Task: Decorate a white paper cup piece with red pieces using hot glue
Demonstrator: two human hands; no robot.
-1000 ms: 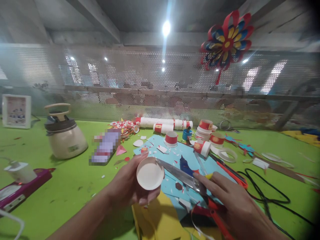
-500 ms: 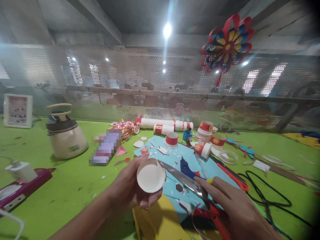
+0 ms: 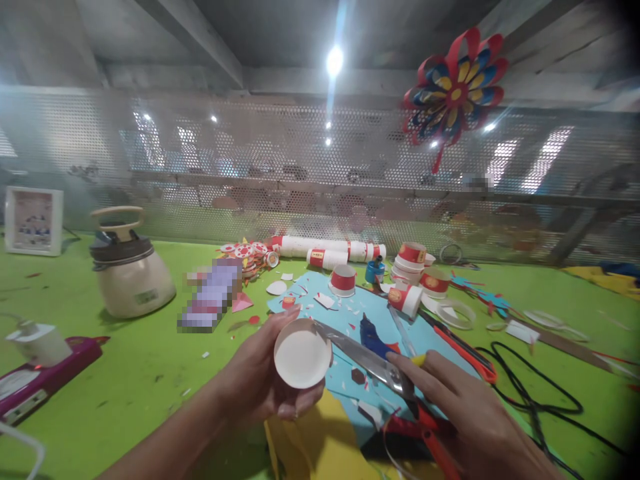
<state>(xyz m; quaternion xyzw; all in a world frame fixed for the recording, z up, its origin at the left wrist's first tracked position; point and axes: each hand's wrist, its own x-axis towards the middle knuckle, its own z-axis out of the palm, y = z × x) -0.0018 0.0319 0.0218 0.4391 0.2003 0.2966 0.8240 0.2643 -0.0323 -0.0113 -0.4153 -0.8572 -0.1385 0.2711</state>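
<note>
Bracing paper cup [image 3: 303,355] at scissors [image 3: 367,360] tip

Your left hand [image 3: 264,368] cradles the cup by the blue sheet [image 3: 429,339]; your right hand [image 3: 467,410] grips the scissors, tip at the upper rim. Likely best: support the wall near the blade, fingers clear.

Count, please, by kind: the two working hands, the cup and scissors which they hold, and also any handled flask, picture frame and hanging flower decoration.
Hands: 2, left hand and right hand
Held paper cup: 1
Held scissors: 1 pair
Handled flask: 1
Picture frame: 1
Hanging flower decoration: 1
Total: 7
</note>
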